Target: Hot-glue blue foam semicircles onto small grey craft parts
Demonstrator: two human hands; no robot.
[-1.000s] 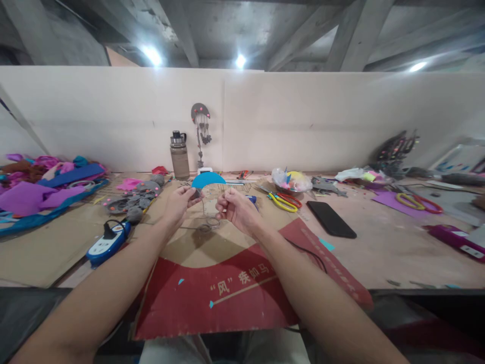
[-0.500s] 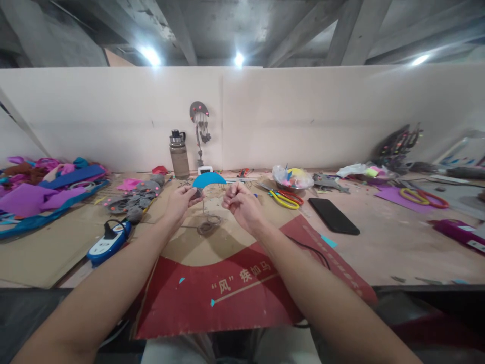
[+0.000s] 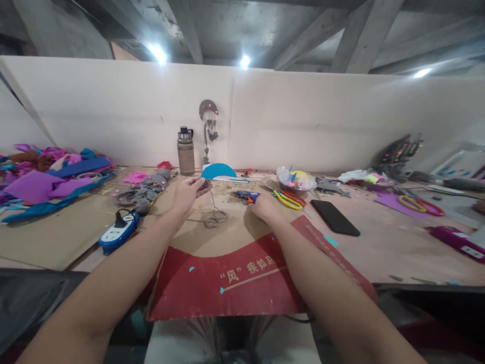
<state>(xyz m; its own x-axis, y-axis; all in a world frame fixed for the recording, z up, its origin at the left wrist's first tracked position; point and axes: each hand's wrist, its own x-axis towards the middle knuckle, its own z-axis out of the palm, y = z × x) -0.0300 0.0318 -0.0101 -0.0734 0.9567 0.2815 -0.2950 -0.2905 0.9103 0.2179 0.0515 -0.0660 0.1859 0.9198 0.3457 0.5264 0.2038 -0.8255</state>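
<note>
My left hand (image 3: 188, 196) pinches a small dark grey felt piece (image 3: 205, 185) with a thin grey cord (image 3: 215, 219) running down from it to a loose coil on the cardboard. Around the handle of a blue and orange hot glue gun (image 3: 247, 195), the fingers of my right hand (image 3: 262, 208) are closed; its nozzle points left. Just behind my left hand is a bright blue half-round piece (image 3: 219, 171). The brown and red cardboard (image 3: 242, 283) lies beneath both hands.
Scissors with yellow handles (image 3: 287, 200) and a black phone (image 3: 335, 217) lie at right. A blue and white power strip (image 3: 119, 231) sits at left, near grey felt pieces (image 3: 142, 192). A bottle (image 3: 186, 154) stands by the wall. Colourful felt scraps (image 3: 49, 177) are piled far left.
My right hand has moved down and right from beside the left hand and now grips the glue gun. My left hand keeps its pinch on the grey piece. The view has shifted slightly.
</note>
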